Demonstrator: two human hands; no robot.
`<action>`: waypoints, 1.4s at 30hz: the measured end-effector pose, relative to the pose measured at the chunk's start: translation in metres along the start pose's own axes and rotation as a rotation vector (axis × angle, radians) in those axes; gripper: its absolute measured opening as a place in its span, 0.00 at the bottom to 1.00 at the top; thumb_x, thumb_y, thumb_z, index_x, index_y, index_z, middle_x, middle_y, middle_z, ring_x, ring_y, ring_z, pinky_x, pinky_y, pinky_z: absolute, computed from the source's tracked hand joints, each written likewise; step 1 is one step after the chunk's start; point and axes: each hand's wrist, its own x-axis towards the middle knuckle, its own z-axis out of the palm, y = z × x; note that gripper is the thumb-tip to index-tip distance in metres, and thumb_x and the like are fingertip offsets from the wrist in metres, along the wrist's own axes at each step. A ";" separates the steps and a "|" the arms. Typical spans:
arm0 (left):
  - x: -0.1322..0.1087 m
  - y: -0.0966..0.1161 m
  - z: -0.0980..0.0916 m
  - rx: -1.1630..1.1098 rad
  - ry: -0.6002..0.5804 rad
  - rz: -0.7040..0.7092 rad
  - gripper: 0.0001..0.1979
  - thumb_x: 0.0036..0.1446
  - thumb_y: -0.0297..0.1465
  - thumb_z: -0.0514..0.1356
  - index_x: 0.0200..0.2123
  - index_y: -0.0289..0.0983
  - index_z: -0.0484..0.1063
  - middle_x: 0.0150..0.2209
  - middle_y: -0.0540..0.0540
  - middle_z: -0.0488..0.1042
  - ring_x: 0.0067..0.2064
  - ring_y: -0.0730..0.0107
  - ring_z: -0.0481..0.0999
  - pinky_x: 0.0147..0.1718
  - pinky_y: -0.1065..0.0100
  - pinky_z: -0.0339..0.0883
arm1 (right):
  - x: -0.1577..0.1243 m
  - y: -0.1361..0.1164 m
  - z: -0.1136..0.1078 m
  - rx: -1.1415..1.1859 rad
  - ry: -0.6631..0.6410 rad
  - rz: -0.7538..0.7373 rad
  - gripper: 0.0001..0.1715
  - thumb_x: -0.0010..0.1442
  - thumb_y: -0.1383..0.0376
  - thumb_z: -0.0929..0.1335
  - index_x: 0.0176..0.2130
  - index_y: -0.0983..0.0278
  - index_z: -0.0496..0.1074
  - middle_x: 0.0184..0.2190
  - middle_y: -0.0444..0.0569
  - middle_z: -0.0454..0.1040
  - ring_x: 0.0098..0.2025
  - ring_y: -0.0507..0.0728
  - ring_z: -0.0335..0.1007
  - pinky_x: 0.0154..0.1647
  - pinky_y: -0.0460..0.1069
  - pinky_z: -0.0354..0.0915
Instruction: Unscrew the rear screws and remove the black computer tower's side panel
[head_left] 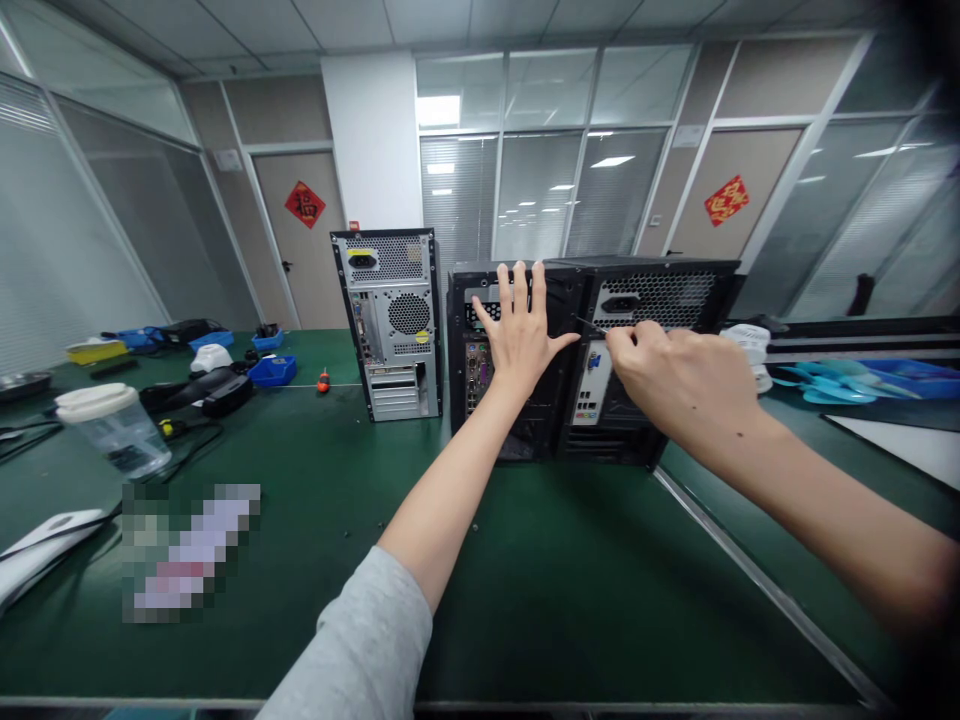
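Two black computer towers (652,290) stand side by side with their rear panels toward me on the green table (570,590). My left hand (521,330) lies flat and open against the back of the left black tower, fingers spread upward. My right hand (675,375) is closed around a thin screwdriver (592,325), whose tip points left at the rear edge between the two black towers. A silver-backed tower (394,320) stands apart to the left.
At the far left lie blue parts bins (271,371), a yellow tray (95,351), a black tool (206,392), a small red object (323,381) and a lidded clear plastic jar (112,428). Papers lie at the left edge. Blue fan blades (847,382) rest at right.
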 end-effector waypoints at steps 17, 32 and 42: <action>0.000 -0.001 0.000 -0.020 0.009 0.003 0.53 0.50 0.56 0.60 0.70 0.37 0.43 0.71 0.37 0.44 0.71 0.43 0.30 0.63 0.35 0.39 | 0.003 -0.004 0.000 0.067 -0.098 0.193 0.19 0.64 0.70 0.55 0.38 0.71 0.72 0.32 0.64 0.78 0.33 0.66 0.76 0.24 0.50 0.50; 0.000 -0.001 0.004 -0.025 0.031 0.009 0.53 0.50 0.57 0.60 0.70 0.37 0.44 0.70 0.36 0.44 0.71 0.42 0.30 0.63 0.34 0.39 | 0.012 0.005 0.010 0.262 -0.324 0.254 0.28 0.67 0.61 0.52 0.41 0.72 0.73 0.37 0.69 0.77 0.42 0.72 0.75 0.34 0.55 0.63; 0.000 -0.001 0.002 -0.021 0.025 0.008 0.53 0.50 0.57 0.60 0.70 0.37 0.44 0.70 0.36 0.44 0.71 0.42 0.29 0.63 0.34 0.39 | 0.024 0.023 0.019 0.622 -0.451 0.334 0.22 0.65 0.60 0.56 0.28 0.67 0.70 0.27 0.61 0.74 0.29 0.61 0.71 0.33 0.52 0.59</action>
